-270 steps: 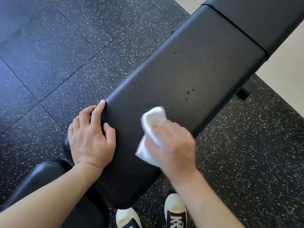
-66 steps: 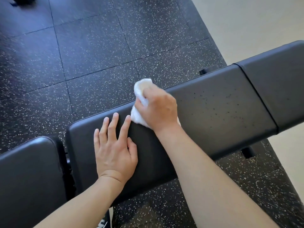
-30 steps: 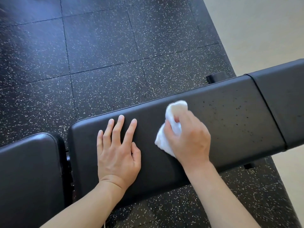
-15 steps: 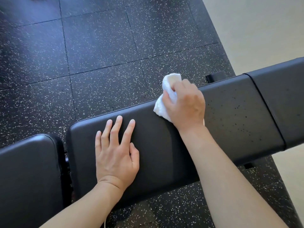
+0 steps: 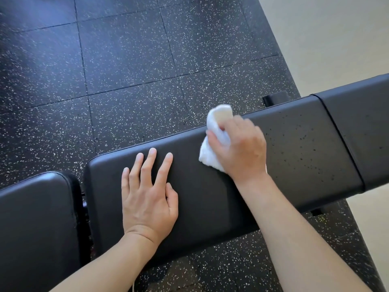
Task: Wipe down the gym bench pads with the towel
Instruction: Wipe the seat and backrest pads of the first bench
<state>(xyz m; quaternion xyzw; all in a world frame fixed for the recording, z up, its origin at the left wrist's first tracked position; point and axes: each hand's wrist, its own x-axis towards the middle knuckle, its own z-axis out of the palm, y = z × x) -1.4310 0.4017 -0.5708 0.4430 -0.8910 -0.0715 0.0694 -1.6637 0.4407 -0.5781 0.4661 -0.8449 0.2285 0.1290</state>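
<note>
Since half a second ago, your right hand (image 5: 240,148) has slid the towel (image 5: 216,133) a little back from the far edge of the counter (image 5: 210,203), so less of the white cloth hangs past that edge than before; your left hand (image 5: 147,199) has not shifted.

Your right hand has its fingers curled round the bunched white towel, gripping it and pressing it down on the long middle pad near the far edge. The towel sticks out from under the hand on two sides: a rounded fold pokes up past your knuckles toward the far edge, and a rumpled flap spreads on the pad to the left of your palm, toward your other hand. Most of the cloth is hidden under the hand.

Your left hand lies flat on the same pad, fingers straight and slightly spread, thumb tucked alongside, holding nothing. It sits toward the pad's left end, near the towel's flap but apart from it.

Dark specks dot the pad to the right of your right hand, up to the seam where the next pad (image 5: 366,133) begins. At the left, across a gap, a separate pad (image 5: 35,228) lies. Speckled black rubber floor tiles (image 5: 126,70) lie beyond the far edge.
</note>
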